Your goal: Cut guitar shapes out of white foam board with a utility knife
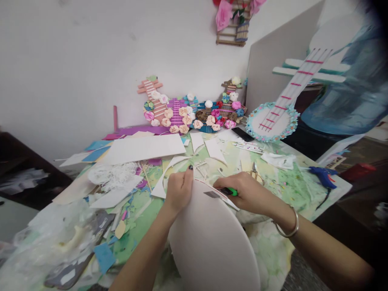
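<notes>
A large rounded white foam board piece (212,238) lies in front of me on the table. My left hand (178,190) is closed on its upper left edge, index finger stretched along the rim. My right hand (245,192) grips a green-handled craft knife (228,191) whose blade rests on the board's top edge, beside a thin cut strip. A silver bangle (289,226) circles my right wrist.
White offcuts (214,150), a white sheet (142,147), lace (113,176) and coloured scraps litter the green-stained table (285,186). Flower-decorated guitar models (188,113) lean on the wall. A large white guitar model (285,101), a blue glue gun (323,176) and a phone (242,134) sit right.
</notes>
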`<state>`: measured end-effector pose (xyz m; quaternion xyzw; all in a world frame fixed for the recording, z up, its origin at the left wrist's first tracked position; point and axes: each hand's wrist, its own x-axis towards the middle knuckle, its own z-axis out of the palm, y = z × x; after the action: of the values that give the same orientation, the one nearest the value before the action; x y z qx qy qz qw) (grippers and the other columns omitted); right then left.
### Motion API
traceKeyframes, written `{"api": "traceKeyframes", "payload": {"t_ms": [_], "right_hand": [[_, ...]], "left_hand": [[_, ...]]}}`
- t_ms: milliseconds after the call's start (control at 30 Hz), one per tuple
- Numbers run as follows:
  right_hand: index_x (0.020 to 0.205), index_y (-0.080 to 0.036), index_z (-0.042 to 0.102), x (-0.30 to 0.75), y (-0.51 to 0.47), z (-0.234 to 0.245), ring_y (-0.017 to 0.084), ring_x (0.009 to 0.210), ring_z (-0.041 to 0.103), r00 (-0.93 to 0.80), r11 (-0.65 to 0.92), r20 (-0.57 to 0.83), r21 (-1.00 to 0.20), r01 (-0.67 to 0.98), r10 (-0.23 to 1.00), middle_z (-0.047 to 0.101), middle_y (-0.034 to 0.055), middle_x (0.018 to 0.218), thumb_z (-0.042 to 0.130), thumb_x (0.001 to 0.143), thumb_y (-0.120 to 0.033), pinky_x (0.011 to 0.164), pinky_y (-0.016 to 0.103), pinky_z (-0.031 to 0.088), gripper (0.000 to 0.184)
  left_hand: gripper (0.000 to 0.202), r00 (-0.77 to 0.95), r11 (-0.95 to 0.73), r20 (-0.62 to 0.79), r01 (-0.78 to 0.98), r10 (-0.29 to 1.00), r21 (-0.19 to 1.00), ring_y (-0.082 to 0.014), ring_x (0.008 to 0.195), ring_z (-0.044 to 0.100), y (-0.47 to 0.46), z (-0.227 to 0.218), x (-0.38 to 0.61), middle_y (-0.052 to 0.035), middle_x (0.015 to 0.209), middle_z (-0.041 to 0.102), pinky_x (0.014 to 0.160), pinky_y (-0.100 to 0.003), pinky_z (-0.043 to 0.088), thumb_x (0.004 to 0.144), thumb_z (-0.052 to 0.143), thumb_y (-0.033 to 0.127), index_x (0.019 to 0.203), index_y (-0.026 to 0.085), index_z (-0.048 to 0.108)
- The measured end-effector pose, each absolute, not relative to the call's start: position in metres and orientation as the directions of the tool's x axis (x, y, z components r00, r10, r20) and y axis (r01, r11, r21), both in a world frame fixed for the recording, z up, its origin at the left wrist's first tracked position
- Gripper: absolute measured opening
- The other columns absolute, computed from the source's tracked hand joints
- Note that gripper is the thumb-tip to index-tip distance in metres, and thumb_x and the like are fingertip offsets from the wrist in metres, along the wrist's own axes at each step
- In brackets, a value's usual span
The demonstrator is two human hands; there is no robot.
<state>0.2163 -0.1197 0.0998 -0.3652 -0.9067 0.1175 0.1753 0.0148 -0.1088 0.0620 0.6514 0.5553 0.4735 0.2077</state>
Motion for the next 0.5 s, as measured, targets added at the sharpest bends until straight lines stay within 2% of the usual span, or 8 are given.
{"api": "traceKeyframes", "payload": {"t_ms": [100, 267, 333, 433, 500], "right_hand": [[0.08, -0.02, 0.063, 0.215, -0.119, 0.106, 0.01, 0.057, 0.053, -0.686, 0.704, 0.188, -0.324, 0.633, 0.703, 0.063, 0.0004, 0.064, 0.048, 0.078, -0.013, 0.056, 0.02, 0.031, 0.016], [0.076, -0.018, 0.06, 0.206, -0.097, 0.095, 0.009, 0.057, 0.047, -0.627, 0.671, 0.248, -0.366, 0.645, 0.738, 0.058, -0.0007, 0.062, 0.051, 0.078, -0.018, 0.056, 0.02, 0.027, 0.009], [0.075, -0.017, 0.06, 0.202, -0.083, 0.085, 0.008, 0.058, 0.045, -0.591, 0.647, 0.274, -0.425, 0.633, 0.759, 0.057, -0.0011, 0.063, 0.052, 0.08, -0.022, 0.058, 0.02, 0.028, 0.011], [0.073, -0.015, 0.059, 0.201, -0.068, 0.07, 0.008, 0.059, 0.043, -0.493, 0.574, 0.299, -0.504, 0.646, 0.817, 0.053, -0.0016, 0.062, 0.047, 0.084, -0.029, 0.059, 0.02, 0.029, 0.021], [0.071, -0.015, 0.058, 0.205, -0.064, 0.063, 0.008, 0.059, 0.042, -0.456, 0.525, 0.269, -0.529, 0.667, 0.849, 0.05, -0.0021, 0.061, 0.044, 0.086, -0.032, 0.058, 0.019, 0.03, 0.026]], "left_hand": [[0.042, -0.072, -0.304, 0.395, 0.518, 0.916, 0.799, -0.0086, 0.044, 0.027, -0.11, 0.063, 0.016, 0.0043, 0.044, 0.023, 0.05, -0.028, 0.018, 0.085, 0.033, 0.034, 0.047, 0.019, 0.023], [0.044, -0.153, -0.246, 0.411, 0.601, 0.899, 0.76, -0.0094, 0.044, 0.028, -0.09, 0.066, 0.011, 0.0038, 0.041, 0.027, 0.049, -0.028, 0.017, 0.083, 0.034, 0.036, 0.043, 0.02, 0.026], [0.044, -0.176, -0.202, 0.39, 0.628, 0.904, 0.752, -0.01, 0.045, 0.029, -0.076, 0.069, 0.0, 0.0035, 0.041, 0.029, 0.05, -0.028, 0.017, 0.081, 0.038, 0.037, 0.041, 0.02, 0.029], [0.04, -0.235, -0.144, 0.334, 0.58, 0.913, 0.802, -0.0118, 0.047, 0.033, -0.059, 0.073, -0.026, 0.0028, 0.041, 0.034, 0.051, -0.026, 0.022, 0.079, 0.04, 0.036, 0.042, 0.02, 0.038], [0.037, -0.284, -0.122, 0.326, 0.556, 0.902, 0.822, -0.0126, 0.049, 0.035, -0.057, 0.074, -0.046, 0.0023, 0.042, 0.038, 0.052, -0.026, 0.026, 0.08, 0.039, 0.033, 0.045, 0.019, 0.043]]}}
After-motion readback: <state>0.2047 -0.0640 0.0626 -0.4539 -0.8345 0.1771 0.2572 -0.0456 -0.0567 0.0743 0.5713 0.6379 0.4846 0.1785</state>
